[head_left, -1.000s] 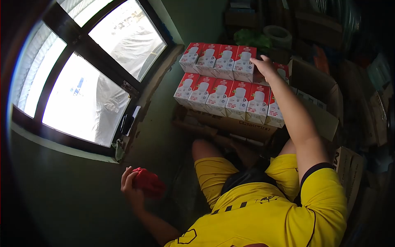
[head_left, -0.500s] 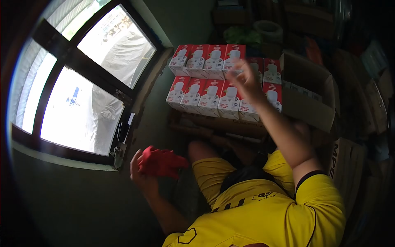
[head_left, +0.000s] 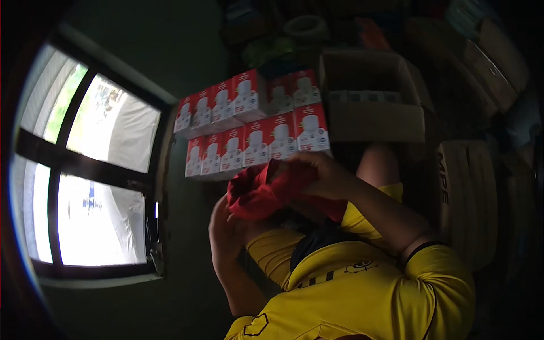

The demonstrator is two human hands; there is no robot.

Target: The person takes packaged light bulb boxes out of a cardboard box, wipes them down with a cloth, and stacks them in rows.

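Observation:
A crumpled red cloth (head_left: 258,198) is stretched between my two hands, above my lap. My left hand (head_left: 225,226) grips its left side from below, the fingers partly covered by the fabric. On the other side my right hand (head_left: 323,175) is closed on the cloth, and a loose end hangs down beneath it. Just beyond the cloth stand two stacked rows of red and white light bulb boxes (head_left: 255,141), with bulbs pictured on their fronts. Neither hand touches these boxes.
An open cardboard carton (head_left: 377,122) with small boxes inside stands right of the bulb boxes. Flattened-looking cardboard (head_left: 467,204) leans at the far right. A barred window (head_left: 105,170) is on the left. A roll (head_left: 306,27) lies at the dim back.
My right hand has come down from over the bulb boxes and taken hold of the red cloth. My left hand has moved right with the cloth, which is now spread wider. The view has turned right.

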